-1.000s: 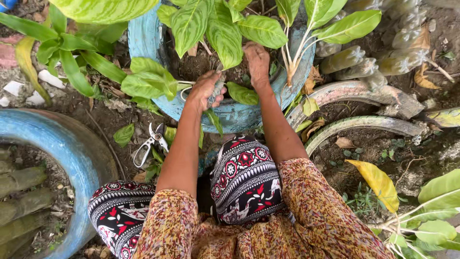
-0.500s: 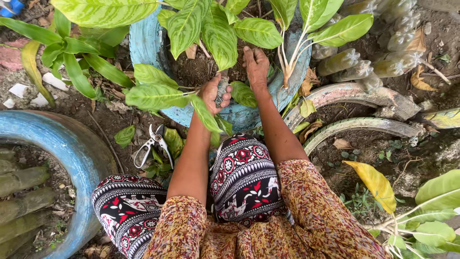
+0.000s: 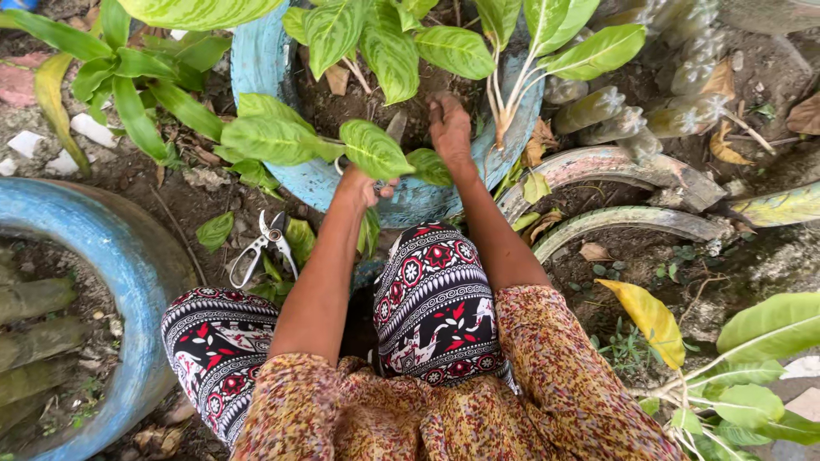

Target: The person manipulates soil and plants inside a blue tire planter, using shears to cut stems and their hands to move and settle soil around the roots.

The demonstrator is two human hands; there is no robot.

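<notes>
I squat before a blue tyre planter (image 3: pixel 256 68) filled with dark soil (image 3: pixel 359 107) and green leafy plants (image 3: pixel 384 43). My left hand (image 3: pixel 360 185) is at the planter's near rim, closed around a grey hand tool (image 3: pixel 396 128) whose blade points into the soil; a broad leaf (image 3: pixel 372 147) covers part of the hand and tool. My right hand (image 3: pixel 449 126) lies palm down on the soil beside a cluster of pale plant stems (image 3: pixel 504 107), fingers dug in slightly, holding nothing.
White-handled garden shears (image 3: pixel 265 248) lie on the ground left of my knee. A second blue tyre planter (image 3: pixel 128 256) stands at the left. Old painted tyre rims (image 3: pixel 615 166) and half-buried plastic bottles (image 3: pixel 598 107) edge the right side. Yellow fallen leaf (image 3: pixel 653 320) lies nearby.
My left hand has drawn back from the soil toward the planter's near rim, still gripping the tool, and a leaf now hangs over it. The right hand stays on the soil.
</notes>
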